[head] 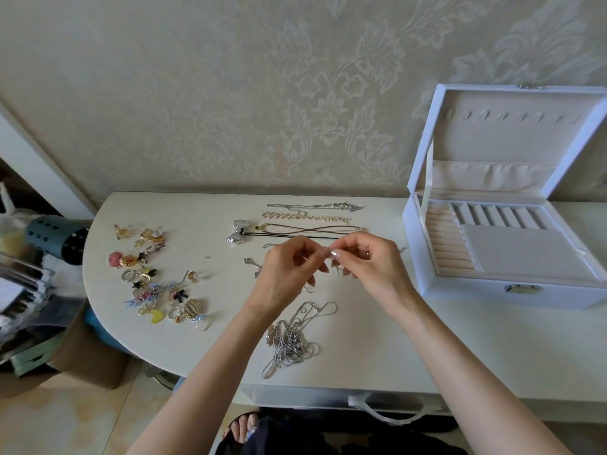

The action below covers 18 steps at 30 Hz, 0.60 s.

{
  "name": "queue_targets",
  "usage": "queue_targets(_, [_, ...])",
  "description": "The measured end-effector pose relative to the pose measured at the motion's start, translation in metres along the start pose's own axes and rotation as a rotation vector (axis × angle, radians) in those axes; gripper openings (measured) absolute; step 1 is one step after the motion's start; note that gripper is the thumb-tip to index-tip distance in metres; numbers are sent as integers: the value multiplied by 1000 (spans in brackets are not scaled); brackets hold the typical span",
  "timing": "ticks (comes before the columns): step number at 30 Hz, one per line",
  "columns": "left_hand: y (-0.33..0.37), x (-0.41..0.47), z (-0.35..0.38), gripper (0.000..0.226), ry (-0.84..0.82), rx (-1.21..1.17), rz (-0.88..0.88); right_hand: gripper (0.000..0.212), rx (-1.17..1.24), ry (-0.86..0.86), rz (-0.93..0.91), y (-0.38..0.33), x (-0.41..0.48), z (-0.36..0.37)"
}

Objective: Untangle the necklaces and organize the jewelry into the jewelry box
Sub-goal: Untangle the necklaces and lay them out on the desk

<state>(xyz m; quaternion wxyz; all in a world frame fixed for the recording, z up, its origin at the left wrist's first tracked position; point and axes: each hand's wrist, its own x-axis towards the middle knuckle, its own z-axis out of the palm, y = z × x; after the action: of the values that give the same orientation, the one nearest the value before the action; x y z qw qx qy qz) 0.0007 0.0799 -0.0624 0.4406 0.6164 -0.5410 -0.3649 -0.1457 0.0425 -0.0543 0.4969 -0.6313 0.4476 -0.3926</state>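
Your left hand (287, 274) and right hand (371, 266) were fingertip to fingertip, both pinching a small silver piece (332, 253), perhaps a clasp. The tangled silver necklaces (294, 339) lay near your wrists.

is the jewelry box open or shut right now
Open. The jewelry box has its lid raised upright, with the lid's hooks showing and the base's compartments exposed.

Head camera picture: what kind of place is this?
Probably a room at home: damask wallpaper, a white table with tangled necklaces, and an open white jewelry box.
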Motion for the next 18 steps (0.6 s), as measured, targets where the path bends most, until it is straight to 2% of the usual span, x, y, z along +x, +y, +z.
queue_targets(5, [4,-1,0,6,-7,-71,-29,5,15,7,-15,0,-1,-3])
queue_targets(18, [6,-1,-1,10,3,-152,-99,16,-21,-12,-55,3,-1,1])
